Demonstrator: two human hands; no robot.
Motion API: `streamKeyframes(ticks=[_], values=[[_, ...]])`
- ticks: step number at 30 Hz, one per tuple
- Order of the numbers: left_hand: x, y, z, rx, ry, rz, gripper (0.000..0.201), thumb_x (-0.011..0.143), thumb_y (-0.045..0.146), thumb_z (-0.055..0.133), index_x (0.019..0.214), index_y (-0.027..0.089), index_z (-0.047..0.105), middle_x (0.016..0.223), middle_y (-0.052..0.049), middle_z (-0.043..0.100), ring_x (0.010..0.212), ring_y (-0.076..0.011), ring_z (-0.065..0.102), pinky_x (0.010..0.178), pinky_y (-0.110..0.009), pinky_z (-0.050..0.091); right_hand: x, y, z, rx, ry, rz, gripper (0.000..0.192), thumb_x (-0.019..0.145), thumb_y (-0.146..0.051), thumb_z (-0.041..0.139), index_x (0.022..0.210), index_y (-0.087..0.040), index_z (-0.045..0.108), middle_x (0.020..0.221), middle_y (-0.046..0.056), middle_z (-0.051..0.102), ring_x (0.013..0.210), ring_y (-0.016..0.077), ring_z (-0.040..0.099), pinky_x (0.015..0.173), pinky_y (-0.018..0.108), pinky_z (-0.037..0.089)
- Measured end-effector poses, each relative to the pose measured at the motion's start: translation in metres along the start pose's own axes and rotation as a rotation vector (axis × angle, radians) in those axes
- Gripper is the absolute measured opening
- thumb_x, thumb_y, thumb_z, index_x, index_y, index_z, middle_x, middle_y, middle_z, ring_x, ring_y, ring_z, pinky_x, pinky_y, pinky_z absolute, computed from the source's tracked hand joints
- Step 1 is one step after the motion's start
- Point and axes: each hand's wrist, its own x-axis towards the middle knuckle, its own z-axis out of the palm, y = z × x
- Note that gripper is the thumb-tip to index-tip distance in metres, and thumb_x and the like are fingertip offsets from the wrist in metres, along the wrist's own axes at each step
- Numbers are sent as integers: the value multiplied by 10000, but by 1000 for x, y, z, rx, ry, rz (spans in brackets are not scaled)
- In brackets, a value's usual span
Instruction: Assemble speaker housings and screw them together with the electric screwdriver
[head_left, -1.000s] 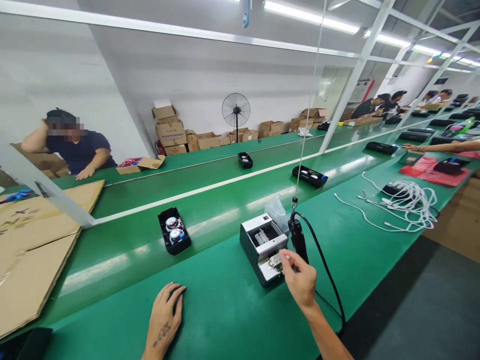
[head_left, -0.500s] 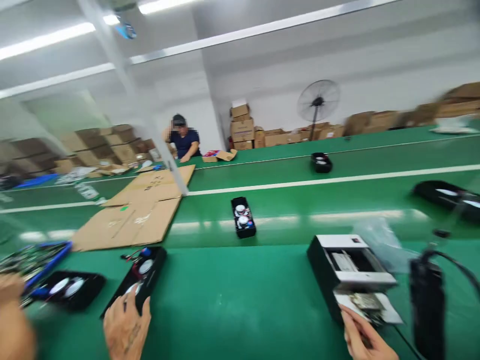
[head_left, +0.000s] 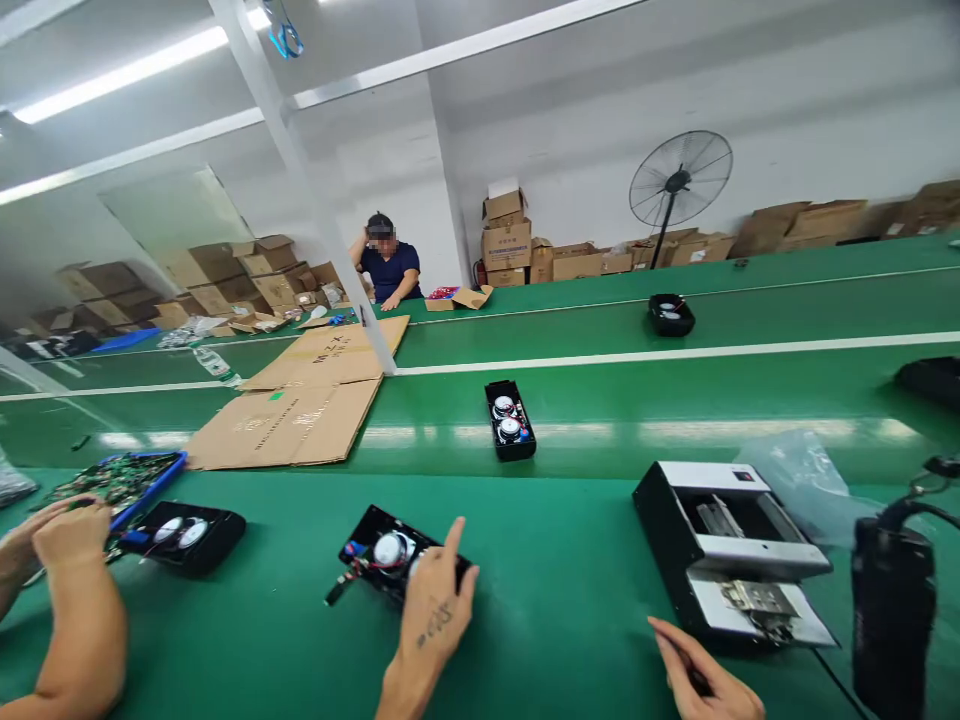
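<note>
My left hand grips the right end of a black speaker box, with its index finger stretched across the edge. Round white speakers sit inside this open box, and red and black wires with a connector hang over its left side. My right hand is at the lower right, fingers pressed together around something dark that I cannot make out. Just beyond it stands a black and white machine with a slot on top and a metal mechanism at its front. My right fingertips are apart from the machine.
At the left, a co-worker's hands are near a blue tray of circuit boards and another speaker box. Further boxes lie on the green belt, including one speaker box. Flattened cardboard lies left; a black device stands right.
My left hand has brought the speaker box rightward toward the middle, and the box has turned. My right hand has come away from the machine's front. The view has shifted left.
</note>
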Motion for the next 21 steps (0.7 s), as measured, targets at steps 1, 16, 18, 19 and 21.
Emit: streamKeyframes(ticks=[1,16,18,19,21], values=[[-1,21,-1,-157,-54,71,545,990,284,558,1520,209,455,938,-59,745,823,-198,744,754,-321,634,-1,-4,0,2,-1,-4,359,800,-603,701,821,-287,869,768,62,801,479,214,704,527,268,640],[41,-32,33,-988,-307,-407,619,832,692,656,1191,193,731,1334,-124,710,1297,-320,627,1145,-474,480,-42,-68,-32,-34,26,-401,43,928,-228,706,917,-226,748,692,0,748,521,149,672,567,248,570],[29,-17,46,-1133,-330,-502,609,815,679,688,1195,204,725,1323,-109,714,1291,-306,622,1130,-420,485,-46,-90,-22,18,-27,-520,57,954,-197,679,909,-219,706,694,-11,742,540,137,663,598,269,548],[22,-8,50,-1187,-321,-561,608,795,675,715,1190,212,722,1308,-101,719,1280,-299,622,1110,-389,493,-48,-101,-15,52,-83,-554,76,975,-208,656,905,-212,685,681,-14,724,537,131,643,578,275,515],[10,9,55,-1236,-289,-654,616,754,678,760,1173,228,716,1293,-83,715,1274,-292,607,1084,-351,490,-52,-118,-1,62,-181,-609,151,1018,-280,598,906,-196,654,719,9,711,590,148,636,566,297,466]])
